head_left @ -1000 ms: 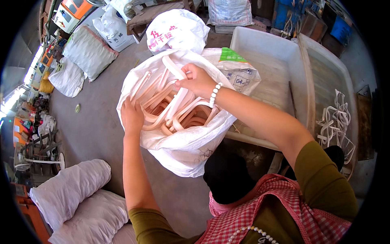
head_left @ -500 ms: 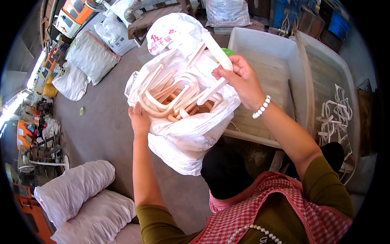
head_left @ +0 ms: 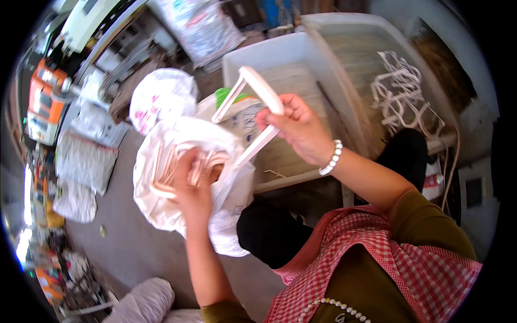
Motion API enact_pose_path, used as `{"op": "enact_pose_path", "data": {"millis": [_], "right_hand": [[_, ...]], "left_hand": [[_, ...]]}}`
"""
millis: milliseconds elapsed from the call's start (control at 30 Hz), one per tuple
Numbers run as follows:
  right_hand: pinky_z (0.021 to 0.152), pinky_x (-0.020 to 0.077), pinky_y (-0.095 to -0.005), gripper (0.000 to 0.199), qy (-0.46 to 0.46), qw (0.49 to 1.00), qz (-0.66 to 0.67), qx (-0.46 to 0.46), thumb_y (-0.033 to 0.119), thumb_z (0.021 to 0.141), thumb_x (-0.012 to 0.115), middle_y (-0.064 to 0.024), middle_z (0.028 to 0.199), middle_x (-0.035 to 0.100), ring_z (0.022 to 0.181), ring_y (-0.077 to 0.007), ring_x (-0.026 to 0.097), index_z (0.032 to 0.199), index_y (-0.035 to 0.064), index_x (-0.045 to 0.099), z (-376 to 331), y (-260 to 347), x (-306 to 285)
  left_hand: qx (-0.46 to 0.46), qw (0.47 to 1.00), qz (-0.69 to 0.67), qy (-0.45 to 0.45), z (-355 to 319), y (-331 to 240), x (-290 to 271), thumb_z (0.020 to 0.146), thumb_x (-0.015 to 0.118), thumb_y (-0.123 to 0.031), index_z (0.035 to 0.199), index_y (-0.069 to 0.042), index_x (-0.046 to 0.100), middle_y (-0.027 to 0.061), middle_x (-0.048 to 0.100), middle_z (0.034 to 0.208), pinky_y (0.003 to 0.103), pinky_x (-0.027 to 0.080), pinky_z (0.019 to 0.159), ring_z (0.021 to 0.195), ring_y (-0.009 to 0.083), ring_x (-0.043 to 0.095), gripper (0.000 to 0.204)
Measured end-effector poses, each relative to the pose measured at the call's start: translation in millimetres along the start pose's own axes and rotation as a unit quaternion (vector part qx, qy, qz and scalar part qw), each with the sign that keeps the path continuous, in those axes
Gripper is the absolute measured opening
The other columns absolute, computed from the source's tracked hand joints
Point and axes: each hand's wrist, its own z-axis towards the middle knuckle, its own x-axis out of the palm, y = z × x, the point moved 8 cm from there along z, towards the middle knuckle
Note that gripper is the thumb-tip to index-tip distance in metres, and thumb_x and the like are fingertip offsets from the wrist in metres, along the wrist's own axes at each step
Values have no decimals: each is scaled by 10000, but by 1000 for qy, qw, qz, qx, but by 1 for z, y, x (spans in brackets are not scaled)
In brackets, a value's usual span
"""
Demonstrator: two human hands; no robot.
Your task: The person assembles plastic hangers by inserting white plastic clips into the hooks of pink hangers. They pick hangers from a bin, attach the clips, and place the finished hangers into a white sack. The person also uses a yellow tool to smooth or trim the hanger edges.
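Note:
My right hand (head_left: 301, 132) is closed on a pale, U-shaped plastic piece (head_left: 264, 92), pinching it near one bend between thumb and fingers. The piece is raised beside a white woven sack (head_left: 148, 212), its two arms pointing left and down. Inside the open sack lie several similar curved pieces (head_left: 163, 187) in pale pink and cream. Over the sack's mouth, among those pieces, is my left hand (head_left: 194, 194). Motion smears its fingers, so I cannot make out whether they grip anything.
A large pale plastic tub (head_left: 245, 59) stands right of the sack. Tangled white strips (head_left: 401, 97) lie in a second tub (head_left: 371, 21) beyond it. A tied white bag (head_left: 164, 97) sits behind the sack. Filled sacks (head_left: 86, 159) stand at left; another (head_left: 145, 301) lies nearer me.
My left hand has moved from the sack's left rim to over the pieces inside. My right hand keeps its U-shaped piece. The whole view has turned, shifting the sack and tubs leftward.

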Motion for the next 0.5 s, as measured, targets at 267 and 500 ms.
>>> {"op": "enact_pose_path", "data": {"millis": [267,500], "right_hand": [[884,458,-251,251,-72,996,-50,-17,111,921,580,-107,1147,617,1055,-117,575,1136,36,474,-64,58,-68],[805,499,-265,184,-275,917,-202,-207,183,933,570,-48,988,656,918,-113,614,1046,41,594,-163,231,-235]], "left_hand": [[84,954,-84,274,-29,-120,194,930,540,-149,1177,6,517,184,630,987,333,455,812,905,246,601,292],[56,954,-64,286,-20,-138,224,947,525,-136,1175,18,492,96,605,836,263,448,635,725,116,551,276]]}}
